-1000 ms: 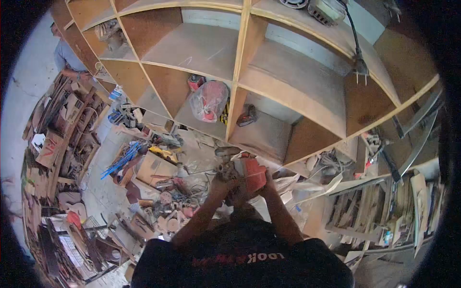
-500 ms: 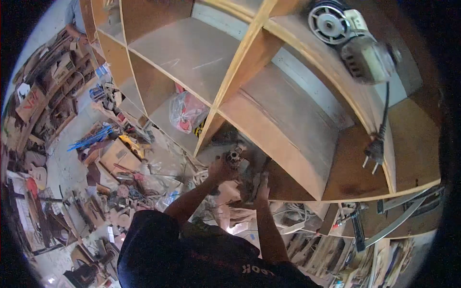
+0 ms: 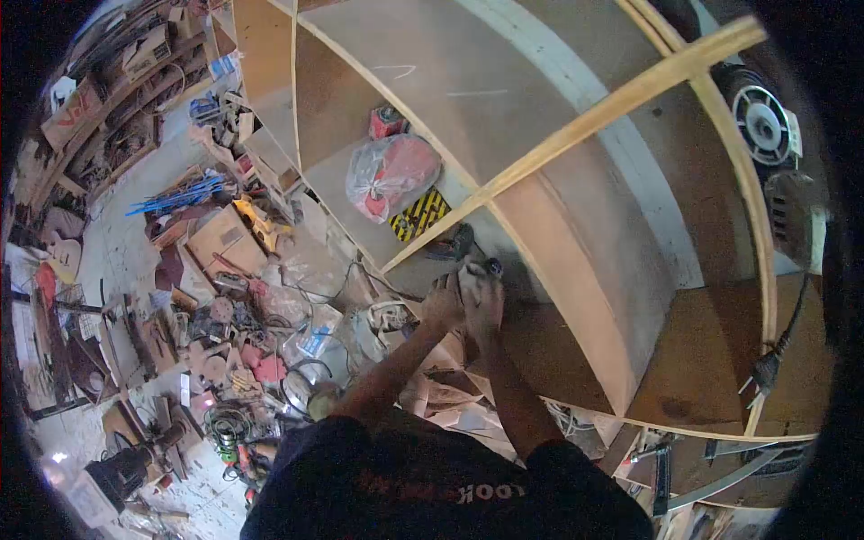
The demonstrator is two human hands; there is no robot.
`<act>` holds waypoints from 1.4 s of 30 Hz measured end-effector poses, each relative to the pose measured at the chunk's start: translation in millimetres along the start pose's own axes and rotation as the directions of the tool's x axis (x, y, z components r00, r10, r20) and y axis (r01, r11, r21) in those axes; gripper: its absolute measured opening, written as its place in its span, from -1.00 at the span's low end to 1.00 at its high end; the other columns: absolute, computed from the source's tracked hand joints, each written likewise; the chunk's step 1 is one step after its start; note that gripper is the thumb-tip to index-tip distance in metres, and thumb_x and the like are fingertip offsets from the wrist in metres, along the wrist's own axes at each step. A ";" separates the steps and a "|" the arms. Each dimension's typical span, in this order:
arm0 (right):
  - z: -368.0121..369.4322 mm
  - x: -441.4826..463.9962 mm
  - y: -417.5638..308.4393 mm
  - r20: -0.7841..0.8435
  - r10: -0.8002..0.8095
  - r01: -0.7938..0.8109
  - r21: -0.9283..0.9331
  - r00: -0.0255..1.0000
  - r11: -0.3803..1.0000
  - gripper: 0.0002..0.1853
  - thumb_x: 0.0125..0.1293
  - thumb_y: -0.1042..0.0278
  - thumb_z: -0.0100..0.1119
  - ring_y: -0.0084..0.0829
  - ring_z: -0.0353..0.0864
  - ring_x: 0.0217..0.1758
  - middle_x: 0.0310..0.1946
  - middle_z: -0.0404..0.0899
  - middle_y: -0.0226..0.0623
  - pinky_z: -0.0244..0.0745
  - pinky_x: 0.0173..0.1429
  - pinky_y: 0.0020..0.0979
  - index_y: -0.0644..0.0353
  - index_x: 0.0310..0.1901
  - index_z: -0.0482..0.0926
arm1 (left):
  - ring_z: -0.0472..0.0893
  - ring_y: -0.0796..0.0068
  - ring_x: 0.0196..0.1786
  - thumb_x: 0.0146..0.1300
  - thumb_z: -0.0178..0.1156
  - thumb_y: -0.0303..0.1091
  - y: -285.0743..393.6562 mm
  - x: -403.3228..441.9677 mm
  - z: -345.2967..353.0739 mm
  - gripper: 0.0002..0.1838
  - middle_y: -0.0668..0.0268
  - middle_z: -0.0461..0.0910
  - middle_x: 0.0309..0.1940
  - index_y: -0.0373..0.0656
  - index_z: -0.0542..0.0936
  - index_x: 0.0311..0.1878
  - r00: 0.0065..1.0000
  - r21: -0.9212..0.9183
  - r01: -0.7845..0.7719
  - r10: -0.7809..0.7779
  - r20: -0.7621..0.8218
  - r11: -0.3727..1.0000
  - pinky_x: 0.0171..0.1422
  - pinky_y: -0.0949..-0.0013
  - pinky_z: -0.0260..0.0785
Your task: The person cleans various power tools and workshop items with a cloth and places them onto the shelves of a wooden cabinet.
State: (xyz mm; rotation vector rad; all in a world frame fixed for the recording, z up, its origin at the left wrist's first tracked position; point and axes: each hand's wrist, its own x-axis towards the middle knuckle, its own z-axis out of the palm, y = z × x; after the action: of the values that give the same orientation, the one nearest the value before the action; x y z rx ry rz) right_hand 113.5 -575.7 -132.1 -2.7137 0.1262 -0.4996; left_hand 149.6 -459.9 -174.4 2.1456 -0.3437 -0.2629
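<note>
Inside a low compartment of the wooden shelf unit [image 3: 562, 270], my two hands are close together. My right hand [image 3: 484, 301] is closed around a small greyish object with a dark round end [image 3: 494, 267]; its kind is hard to make out. My left hand [image 3: 443, 304] is bent in right beside it, fingers curled, and whatever is under them is hidden. Just beyond the hands, a dark tool-like item [image 3: 453, 243] lies on the compartment floor. A yellow-and-black striped box [image 3: 420, 214] and a clear plastic bag with red contents [image 3: 393, 175] sit in the neighbouring compartment.
Wooden dividers [image 3: 621, 108] frame the compartments around my arms. On the right, a plug [image 3: 767, 369] hangs on a cord below a machine with a spoked wheel [image 3: 761, 124]. Tools, scraps and a cardboard box [image 3: 225, 241] clutter the floor at left.
My hands have come together around the greyish object; before, they were apart, with a round-ended metallic item at the left hand. The view has shifted, showing more of the bag and striped box.
</note>
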 end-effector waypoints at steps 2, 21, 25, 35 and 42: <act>-0.8 13.4 3.4 -0.010 0.212 -0.203 0.243 0.977 0.948 -0.60 0.31 0.15 0.20 -0.13 0.46 0.12 0.07 0.48 -0.03 0.33 0.23 -0.16 0.21 0.08 0.49 | 0.30 -0.25 0.31 -0.08 0.42 -0.04 -8.1 -3.2 1.2 0.07 -0.13 0.30 0.27 -0.21 0.06 0.44 0.999 -0.116 0.045 -0.044 0.016 0.992 0.36 -0.07 0.22; 15.9 -108.9 108.0 0.052 0.433 -0.430 0.270 0.900 0.862 -0.54 0.34 0.27 0.11 -0.16 0.36 0.29 0.23 0.40 -0.07 0.25 0.34 -0.22 0.24 0.23 0.38 | 0.58 -0.17 0.01 0.08 0.26 -0.20 21.4 -51.9 46.4 -0.21 -0.14 0.25 0.32 0.01 0.22 0.42 0.997 0.262 -0.072 0.065 0.033 0.962 0.00 -0.15 0.44; -8.3 -107.0 94.3 -0.030 0.704 -0.534 0.629 0.710 0.565 -0.55 0.41 0.27 0.00 -0.27 0.39 0.24 0.23 0.36 -0.08 0.28 0.29 -0.32 0.18 0.29 0.32 | 0.63 -0.14 -0.11 0.05 0.27 -0.16 18.9 -51.8 53.4 -0.15 -0.13 0.24 0.34 0.18 0.17 0.45 0.985 0.301 -0.167 0.174 0.003 0.939 -0.13 -0.19 0.46; 9.1 -53.5 59.7 0.013 0.166 -0.160 -0.211 0.986 0.964 -0.47 0.39 0.09 0.01 0.10 0.26 0.34 0.30 0.28 0.12 0.24 0.35 0.00 0.25 0.28 0.35 | 0.63 -0.04 -0.05 0.01 0.34 -0.01 6.1 -53.1 10.8 -0.27 -0.03 0.59 -0.02 -0.21 0.43 0.21 0.982 -0.656 0.164 -0.188 0.034 0.737 0.14 0.06 0.45; 13.9 -81.8 12.3 -0.005 0.352 -0.315 -0.458 0.936 0.831 -0.52 0.30 0.16 0.09 0.04 0.32 0.29 0.24 0.34 0.00 0.27 0.30 0.00 0.06 0.24 0.42 | 0.63 0.01 -0.50 -0.14 0.34 -0.11 -56.7 -47.5 40.4 -0.72 0.12 0.60 -0.62 -0.15 0.63 -0.50 0.952 -0.197 -0.292 0.264 -0.155 0.936 -0.42 0.07 0.48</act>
State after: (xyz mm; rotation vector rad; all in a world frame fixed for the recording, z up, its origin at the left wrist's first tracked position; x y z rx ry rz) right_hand 42.0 -569.7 -175.5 -3.0548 0.7747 -0.2795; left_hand 100.5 -444.2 -241.2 1.8600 -0.5153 0.0002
